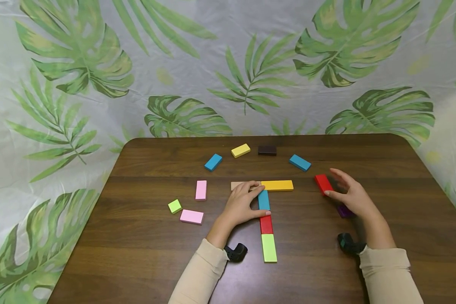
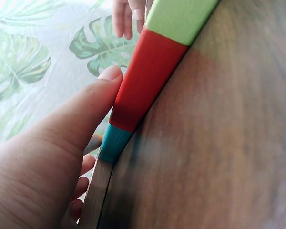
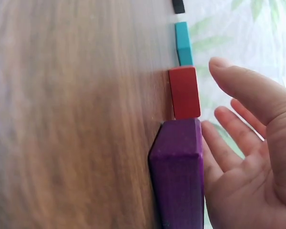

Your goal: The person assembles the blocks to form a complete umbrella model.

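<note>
On the table, blocks lie end to end in a T shape. Its stem is a blue block (image 1: 264,200), a red block (image 1: 266,225) and a lime green block (image 1: 269,248). The top bar joins a plain wooden block (image 1: 236,185), partly hidden by fingers, to an orange block (image 1: 281,185). My left hand (image 1: 240,204) spans the blue block, its thumb touching near the blue-red joint and its fingertips at the top bar. My right hand (image 1: 355,198) hovers with spread fingers beside another red block (image 1: 323,184). Beneath it, a purple block (image 3: 178,186) is partly hidden.
Around the T lie two pink blocks (image 1: 201,190), a small lime block (image 1: 175,206), another blue block (image 1: 213,162), a yellow block (image 1: 240,150), a dark block (image 1: 267,150) and a further blue block (image 1: 299,162). A leaf-patterned cloth (image 1: 197,63) hangs behind the wooden table (image 1: 137,253).
</note>
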### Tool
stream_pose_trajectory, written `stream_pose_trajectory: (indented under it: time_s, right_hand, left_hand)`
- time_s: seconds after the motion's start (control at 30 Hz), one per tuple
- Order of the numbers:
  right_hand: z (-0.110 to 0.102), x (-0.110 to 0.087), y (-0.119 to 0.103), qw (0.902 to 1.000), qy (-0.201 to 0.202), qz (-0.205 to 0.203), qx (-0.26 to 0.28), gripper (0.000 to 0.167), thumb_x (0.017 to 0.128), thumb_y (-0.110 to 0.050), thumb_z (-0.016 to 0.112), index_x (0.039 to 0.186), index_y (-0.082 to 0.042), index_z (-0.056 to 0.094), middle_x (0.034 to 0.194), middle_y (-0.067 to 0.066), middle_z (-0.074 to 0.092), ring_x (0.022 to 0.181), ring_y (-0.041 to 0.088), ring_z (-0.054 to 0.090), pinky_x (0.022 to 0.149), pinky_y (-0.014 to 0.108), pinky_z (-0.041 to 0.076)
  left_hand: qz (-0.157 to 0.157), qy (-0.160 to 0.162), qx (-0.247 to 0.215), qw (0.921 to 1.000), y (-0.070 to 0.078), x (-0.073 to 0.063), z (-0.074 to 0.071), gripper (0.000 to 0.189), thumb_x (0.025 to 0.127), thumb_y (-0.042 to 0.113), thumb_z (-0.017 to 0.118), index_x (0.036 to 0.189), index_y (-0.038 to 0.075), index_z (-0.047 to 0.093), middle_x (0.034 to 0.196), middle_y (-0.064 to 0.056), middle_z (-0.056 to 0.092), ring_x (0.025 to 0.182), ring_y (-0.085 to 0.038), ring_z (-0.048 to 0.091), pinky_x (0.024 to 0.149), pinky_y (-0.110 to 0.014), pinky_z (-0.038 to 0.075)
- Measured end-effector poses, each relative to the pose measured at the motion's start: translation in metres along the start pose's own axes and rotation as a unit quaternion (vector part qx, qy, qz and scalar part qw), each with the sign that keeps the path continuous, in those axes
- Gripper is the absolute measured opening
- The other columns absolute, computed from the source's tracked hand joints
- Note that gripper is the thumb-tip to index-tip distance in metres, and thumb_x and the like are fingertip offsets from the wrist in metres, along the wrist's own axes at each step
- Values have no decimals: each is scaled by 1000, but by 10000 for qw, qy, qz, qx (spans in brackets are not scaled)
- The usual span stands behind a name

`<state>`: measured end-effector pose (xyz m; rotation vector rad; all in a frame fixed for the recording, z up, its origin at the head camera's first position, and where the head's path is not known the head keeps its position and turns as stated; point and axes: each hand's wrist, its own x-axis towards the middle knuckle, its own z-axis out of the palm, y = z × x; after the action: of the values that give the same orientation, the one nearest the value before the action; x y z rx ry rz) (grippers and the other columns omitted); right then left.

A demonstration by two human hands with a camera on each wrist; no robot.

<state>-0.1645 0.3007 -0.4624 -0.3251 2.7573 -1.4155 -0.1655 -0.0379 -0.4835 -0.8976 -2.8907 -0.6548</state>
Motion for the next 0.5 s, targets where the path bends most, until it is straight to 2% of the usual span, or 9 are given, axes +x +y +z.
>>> stream_pose_trajectory:
  time_s: [0.2,0.4,0.5]
  right_hand:
    - [-2,0,2,9997,-186,144,-74,72,83,-17,65,140,0,23,134,30,31,111,43,40,85,50,38]
    - [-4,2,2,9990,-344,238,-127,72,84,-17,64,140,0,23,138,27,25,106,39,45,74,25,45]
    - [-5,4,3,9985,-437,280,-171,72,84,-17,64,141,0,22,138,27,24,102,39,47,73,27,47]
  left_hand:
    - [31,25,-16,10000,0,0,-1,77,72,63,60,134,19,45,133,0,38,122,-15,30,104,-33,18]
    - [0,-5,-41,10000,0,1,-1,77,72,63,60,134,19,45,134,1,37,123,-14,29,104,-33,18]
    - [-24,-13,-52,10000,0,1,0,78,72,63,60,134,19,45,135,1,36,123,-14,29,104,-33,18]
